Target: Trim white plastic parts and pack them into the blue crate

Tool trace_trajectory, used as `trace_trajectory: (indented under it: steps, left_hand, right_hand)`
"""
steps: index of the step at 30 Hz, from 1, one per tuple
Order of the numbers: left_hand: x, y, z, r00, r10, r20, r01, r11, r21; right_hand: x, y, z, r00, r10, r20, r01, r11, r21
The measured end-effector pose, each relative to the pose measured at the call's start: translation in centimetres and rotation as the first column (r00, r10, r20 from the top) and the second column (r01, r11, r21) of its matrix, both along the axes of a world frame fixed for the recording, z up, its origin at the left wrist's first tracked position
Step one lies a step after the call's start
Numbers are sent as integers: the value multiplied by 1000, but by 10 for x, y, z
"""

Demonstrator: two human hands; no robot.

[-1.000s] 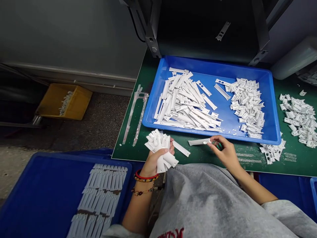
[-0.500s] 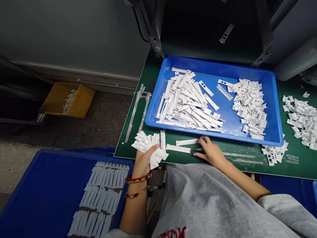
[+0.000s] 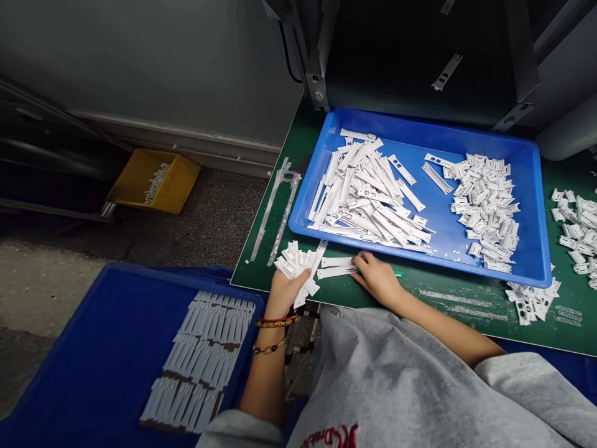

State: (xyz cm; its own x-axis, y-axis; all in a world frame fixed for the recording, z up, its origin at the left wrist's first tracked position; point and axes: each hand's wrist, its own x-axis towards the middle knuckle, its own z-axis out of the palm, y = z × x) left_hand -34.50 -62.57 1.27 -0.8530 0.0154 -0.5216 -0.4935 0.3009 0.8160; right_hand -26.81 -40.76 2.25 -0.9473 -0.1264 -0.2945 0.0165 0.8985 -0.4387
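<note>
My left hand [image 3: 284, 291] grips a fanned bundle of white plastic strips [image 3: 295, 264] at the near edge of the green table [image 3: 448, 298]. My right hand [image 3: 379, 279] lies fingers-down on the table, touching the ends of two loose white strips [image 3: 334, 267] just in front of the blue tray [image 3: 541, 255]. A thin green tool [image 3: 397, 274] pokes out beside that hand. Inside the tray lie a heap of long white strips [image 3: 368, 199] and a heap of small white clips [image 3: 487, 208].
A dark blue bin [image 3: 93, 348] at lower left holds rows of stacked white strips [image 3: 203, 358]. More small white clips [image 3: 576, 230] lie on the table at right. Two metal rails [image 3: 275, 208] rest along the table's left edge. A yellow box [image 3: 156, 180] sits on the floor.
My right hand has slid left along the table with a loose strip, bringing it beside another. My left hand's bundle has moved toward them. The view has shifted leftward.
</note>
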Motion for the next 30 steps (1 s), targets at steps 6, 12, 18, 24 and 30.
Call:
trace_trajectory:
  steps: [6, 12, 18, 24, 30]
  left_hand:
    - [-11, -2, 7, 984, -174, -49, 166, 977, -136]
    - [-18, 4, 13, 957, -285, -56, 271, 945, -183]
    - [-19, 8, 14, 934, -356, -40, 343, 920, -191]
    - [-16, 8, 16, 920, -387, -57, 373, 913, -168]
    - [-8, 2, 16, 988, -154, -21, 155, 983, 98]
  right_hand:
    - [3, 10, -5, 998, 42, -53, -42, 999, 0]
    - [2, 11, -5, 996, 87, -35, -87, 996, -17]
    - [-5, 10, -4, 990, 133, -47, -136, 988, -66]
    - [-5, 5, -3, 991, 93, -100, -95, 995, -19]
    - [8, 7, 1, 983, 175, -45, -177, 983, -51]
